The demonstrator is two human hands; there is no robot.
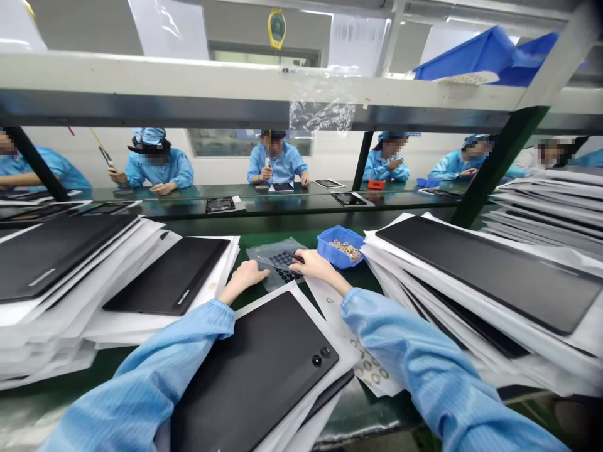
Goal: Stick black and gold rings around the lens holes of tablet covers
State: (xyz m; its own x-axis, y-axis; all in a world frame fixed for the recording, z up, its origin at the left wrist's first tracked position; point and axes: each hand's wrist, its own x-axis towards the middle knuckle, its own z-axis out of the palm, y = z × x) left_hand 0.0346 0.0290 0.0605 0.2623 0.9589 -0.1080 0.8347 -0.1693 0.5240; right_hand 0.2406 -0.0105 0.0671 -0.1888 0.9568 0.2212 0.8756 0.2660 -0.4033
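The black round parts (283, 258) are in rows on the green bench (311, 240), in front of me and between my two hands, with clear plastic (262, 252) around them; I cannot tell if they are inside it or on top. In my right hand (316, 263) I hold a slim dark tool (296, 257), pinched between the fingers, and its tip is above these parts. My left hand (247, 276) is at the left edge of the plastic, with the fingers curled; I cannot tell if they grip it. Nearer to me, a black tablet (254, 364) with two camera rings lies on white sheets, partly under my left sleeve (155, 370). Just beyond my right hand stands a blue bin (330, 252) with small tan pieces (347, 250). Other tablets lie on stacks at both sides, and across the bench a person (277, 160) in blue sits working.
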